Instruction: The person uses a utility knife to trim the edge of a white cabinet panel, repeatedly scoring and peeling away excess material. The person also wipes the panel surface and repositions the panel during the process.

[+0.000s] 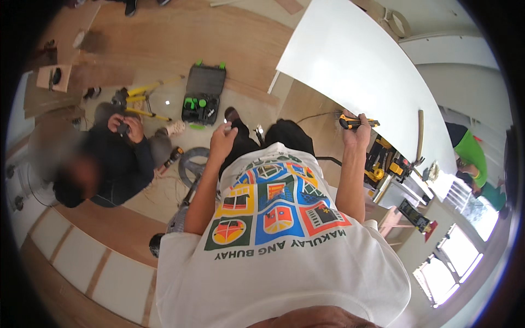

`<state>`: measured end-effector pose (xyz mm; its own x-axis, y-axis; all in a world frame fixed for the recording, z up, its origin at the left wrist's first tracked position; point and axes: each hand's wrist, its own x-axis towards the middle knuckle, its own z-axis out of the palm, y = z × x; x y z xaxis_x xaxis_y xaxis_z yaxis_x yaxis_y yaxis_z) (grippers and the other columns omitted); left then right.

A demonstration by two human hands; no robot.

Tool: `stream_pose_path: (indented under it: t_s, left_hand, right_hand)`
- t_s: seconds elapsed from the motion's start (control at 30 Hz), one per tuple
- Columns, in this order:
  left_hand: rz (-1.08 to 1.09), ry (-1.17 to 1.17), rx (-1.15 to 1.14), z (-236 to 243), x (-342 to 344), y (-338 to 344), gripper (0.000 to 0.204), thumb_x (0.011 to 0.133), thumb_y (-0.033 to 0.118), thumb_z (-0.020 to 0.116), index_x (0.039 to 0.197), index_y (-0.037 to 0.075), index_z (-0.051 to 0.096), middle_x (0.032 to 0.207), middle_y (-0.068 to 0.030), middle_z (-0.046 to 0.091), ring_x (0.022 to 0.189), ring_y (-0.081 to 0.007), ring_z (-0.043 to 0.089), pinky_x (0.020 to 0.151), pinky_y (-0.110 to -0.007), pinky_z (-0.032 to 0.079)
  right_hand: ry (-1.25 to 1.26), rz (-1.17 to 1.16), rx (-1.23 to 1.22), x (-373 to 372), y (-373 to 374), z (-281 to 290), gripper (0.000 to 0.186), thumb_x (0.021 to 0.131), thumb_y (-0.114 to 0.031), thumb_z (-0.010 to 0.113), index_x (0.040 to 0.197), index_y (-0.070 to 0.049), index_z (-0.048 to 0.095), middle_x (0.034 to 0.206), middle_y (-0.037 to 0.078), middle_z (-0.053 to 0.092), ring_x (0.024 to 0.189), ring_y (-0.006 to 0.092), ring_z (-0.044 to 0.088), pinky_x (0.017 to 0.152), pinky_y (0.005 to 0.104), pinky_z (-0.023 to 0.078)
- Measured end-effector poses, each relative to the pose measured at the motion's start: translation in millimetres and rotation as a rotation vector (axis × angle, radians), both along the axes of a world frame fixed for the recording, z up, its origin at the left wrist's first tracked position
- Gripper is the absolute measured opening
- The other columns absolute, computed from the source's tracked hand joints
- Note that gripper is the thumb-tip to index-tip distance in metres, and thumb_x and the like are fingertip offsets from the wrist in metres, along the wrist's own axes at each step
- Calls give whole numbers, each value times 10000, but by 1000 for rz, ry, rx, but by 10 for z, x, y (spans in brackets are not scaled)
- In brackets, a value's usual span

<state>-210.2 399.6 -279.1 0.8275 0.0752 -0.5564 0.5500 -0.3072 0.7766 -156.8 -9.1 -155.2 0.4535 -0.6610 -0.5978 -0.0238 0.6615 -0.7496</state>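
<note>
My right hand (356, 131) is raised in a fist around a yellow and black utility knife (354, 121). The knife's tip lies against the lower edge of a large white board (355, 60). My left hand (221, 143) is held up in front of my white printed T-shirt (273, 240), away from the board. Its fingers are curled, and something small and pale shows at the fingertips; I cannot tell what it is. My dark trousers (284, 135) show below the hands.
On the left a person in dark clothes (117, 158) crouches on the plywood floor (180, 33). Near them stand an open black tool case with green tools (202, 93) and a yellow tripod (139, 101). Yellow and black power tools (383, 164) sit under the board. A person in green (470, 153) is at the right edge.
</note>
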Motion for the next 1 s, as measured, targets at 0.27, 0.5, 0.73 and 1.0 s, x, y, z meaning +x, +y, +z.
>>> stream_pose_path:
  t_s: [0.27, 0.5, 0.73, 1.0]
  left_hand:
    - [31, 118, -270, 333, 497, -484, 428, 941, 211, 705, 1287, -23, 611, 977, -100, 722, 844, -114, 651, 717, -262, 512]
    - [36, -76, -485, 720, 1249, -1109, 334, 950, 164, 687, 1197, -54, 631, 973, -136, 731, 893, -170, 691, 801, -286, 539]
    - [190, -15, -499, 860, 1491, -1390, 259, 966, 164, 657, 1085, -65, 669, 897, -128, 738, 827, -170, 700, 771, -280, 538]
    - [267, 62, -427, 884, 1537, -1398, 225, 981, 160, 645, 1027, -53, 697, 844, -100, 733, 781, -129, 681, 747, -253, 531]
  right_hand:
    - [160, 13, -29, 59, 262, 256, 266, 1084, -187, 391, 1199, 46, 448, 1242, 224, 524, 1211, 368, 545, 1047, 553, 486]
    - [389, 547, -219, -34, 634, 814, 272, 1077, -246, 484, 1229, -25, 522, 882, 52, 563, 791, 168, 571, 704, 380, 529]
    - [282, 987, -171, 630, 591, 1021, 451, 1051, -217, 499, 1440, -14, 394, 1047, 100, 599, 910, 197, 654, 836, 379, 582]
    - [202, 1390, -177, 966, 586, 977, 506, 1055, -211, 518, 1475, 27, 364, 1174, 121, 611, 952, 182, 673, 849, 332, 573]
